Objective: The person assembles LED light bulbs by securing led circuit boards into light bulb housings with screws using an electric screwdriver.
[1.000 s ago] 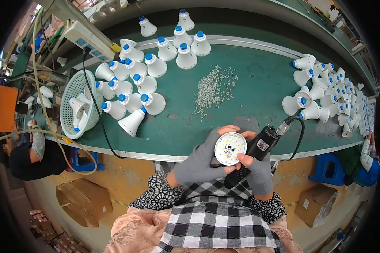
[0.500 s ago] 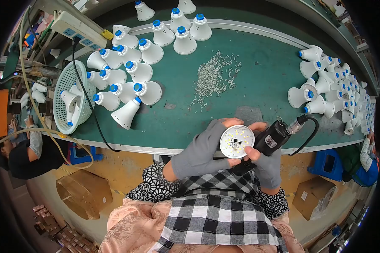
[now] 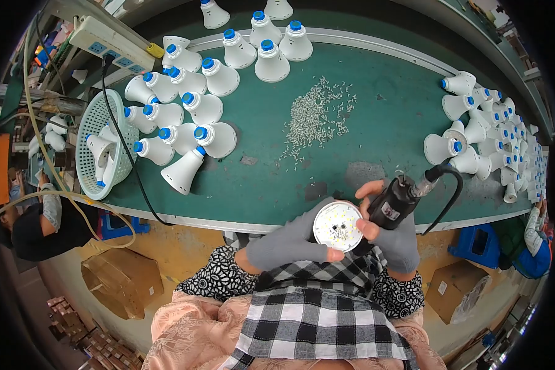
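Observation:
Gloved in grey with bare fingertips, my left hand is closed around an LED bulb. The bulb's round white board, dotted with yellow LEDs, faces up toward me, and its body below is hidden. A black electric screwdriver is gripped in my right hand, its cable end tilted up to the right. My right thumb lies at the right rim of the bulb. The screwdriver's lower end passes behind the bulb and cannot be seen. Beyond my hands, a pile of small screws is spread on the green table.
White bulb housings with blue caps stand and lie at the left, more bulb housings crowd the right. A pale green basket holds several. A power strip, black cord and a person are at the left.
Both hands have moved slightly down toward my body with the bulb, which has shifted a little lower and left. My right fingers have lifted away from the bulb's far rim.

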A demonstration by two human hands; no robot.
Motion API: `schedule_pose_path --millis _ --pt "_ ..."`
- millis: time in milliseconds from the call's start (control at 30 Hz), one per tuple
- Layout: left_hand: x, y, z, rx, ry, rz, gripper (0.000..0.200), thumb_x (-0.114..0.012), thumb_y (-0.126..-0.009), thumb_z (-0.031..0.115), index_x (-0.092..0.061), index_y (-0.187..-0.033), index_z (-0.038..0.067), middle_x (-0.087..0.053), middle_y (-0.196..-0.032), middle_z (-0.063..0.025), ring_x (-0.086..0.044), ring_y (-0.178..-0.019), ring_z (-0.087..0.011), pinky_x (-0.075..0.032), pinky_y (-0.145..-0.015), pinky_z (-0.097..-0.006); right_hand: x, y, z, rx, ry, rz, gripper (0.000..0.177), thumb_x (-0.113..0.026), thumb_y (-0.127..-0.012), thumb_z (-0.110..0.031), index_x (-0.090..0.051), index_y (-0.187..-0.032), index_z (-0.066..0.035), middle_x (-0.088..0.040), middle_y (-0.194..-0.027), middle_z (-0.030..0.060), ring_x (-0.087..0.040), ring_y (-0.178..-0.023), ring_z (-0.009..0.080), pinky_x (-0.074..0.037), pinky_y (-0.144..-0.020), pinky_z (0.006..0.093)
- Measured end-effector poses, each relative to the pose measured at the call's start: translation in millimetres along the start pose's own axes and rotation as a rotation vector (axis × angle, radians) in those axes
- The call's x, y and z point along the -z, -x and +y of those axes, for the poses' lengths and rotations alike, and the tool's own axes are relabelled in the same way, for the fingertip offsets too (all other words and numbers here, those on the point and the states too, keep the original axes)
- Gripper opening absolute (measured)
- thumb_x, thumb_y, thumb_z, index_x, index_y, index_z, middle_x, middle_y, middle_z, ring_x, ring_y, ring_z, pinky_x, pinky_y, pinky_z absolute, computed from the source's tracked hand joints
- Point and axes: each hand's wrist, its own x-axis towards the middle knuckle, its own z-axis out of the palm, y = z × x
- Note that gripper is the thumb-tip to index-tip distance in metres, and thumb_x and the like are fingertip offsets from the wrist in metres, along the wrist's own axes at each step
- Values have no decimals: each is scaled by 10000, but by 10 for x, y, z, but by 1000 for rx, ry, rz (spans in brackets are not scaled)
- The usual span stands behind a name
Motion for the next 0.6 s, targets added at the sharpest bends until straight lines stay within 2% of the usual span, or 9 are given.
schedule_pose_path --millis 67,100,200,233,333,367,400,533,600 --pt "2 10 12 89 174 -39 760 -758 -750 126 -374 -1402 49 -524 -1251 -41 -502 -1160 -144 -399 -1001 -306 -26 -6 -16 4 36 -22 422 -760 -707 -121 -601 -1075 10 -558 -748 -27 -517 -675 46 -425 -635 212" --pt "-6 6 -48 91 288 -38 736 -743 -755 99 -385 -1396 50 -550 -1218 -40 -523 -1143 -140 -427 -969 -301 -32 -10 -28 -17 24 -32 404 -751 -710 -110 -603 -1066 10 -563 -748 -27 -520 -682 44 -427 -636 214" --pt "-41 -3 -173 154 569 -17 718 -739 -756 90 -398 -1386 45 -557 -1218 -46 -557 -1102 -148 -449 -931 -287 -34 -35 -26 -24 42 -48 399 -753 -712 -112 -606 -1063 7 -565 -746 -28 -520 -684 43 -427 -634 215" --pt "-49 8 -176 162 597 2 701 -739 -755 93 -410 -1372 37 -571 -1197 -54 -579 -1073 -150 -464 -915 -285 -45 -43 -21 -18 57 -44 390 -751 -711 -101 -608 -1058 4 -565 -748 -28 -515 -670 41 -423 -623 208" --pt "-76 53 -14 208 429 68 665 -738 -759 101 -436 -1348 31 -585 -1170 -56 -580 -1068 -149 -469 -915 -293 -10 -52 -91 -56 31 5 385 -750 -704 -87 -609 -1050 4 -568 -746 -23 -524 -657 44 -427 -613 204" --pt "-66 63 12 184 386 72 626 -741 -759 125 -470 -1315 29 -592 -1161 -55 -579 -1061 -141 -472 -913 -291 26 -45 -83 -19 -23 89 402 -756 -687 -70 -608 -1053 8 -570 -738 -17 -541 -645 50 -430 -592 201" --pt "-35 81 5 143 386 120 617 -742 -755 129 -481 -1305 29 -593 -1158 -53 -580 -1059 -140 -471 -911 -288 60 -82 -59 156 -94 149 353 -702 -751 -107 -566 -1057 4 -551 -701 7 -535 -609 88 -436 -576 223" --pt "63 124 8 5 440 309 570 -747 -718 149 -533 -1233 29 -590 -1140 -54 -582 -1036 -136 -471 -906 -280 180 -312 -195 691 -548 521 188 -545 -878 -157 -470 -1010 -45 -464 -780 40 -466 -674 152 -429 -697 317" --pt "100 89 29 -41 474 367 559 -747 -703 154 -544 -1209 29 -584 -1144 -61 -585 -1025 -139 -472 -906 -281 303 -413 -186 811 -560 593 166 -549 -893 -167 -465 -987 -58 -437 -816 33 -447 -724 152 -410 -746 333"
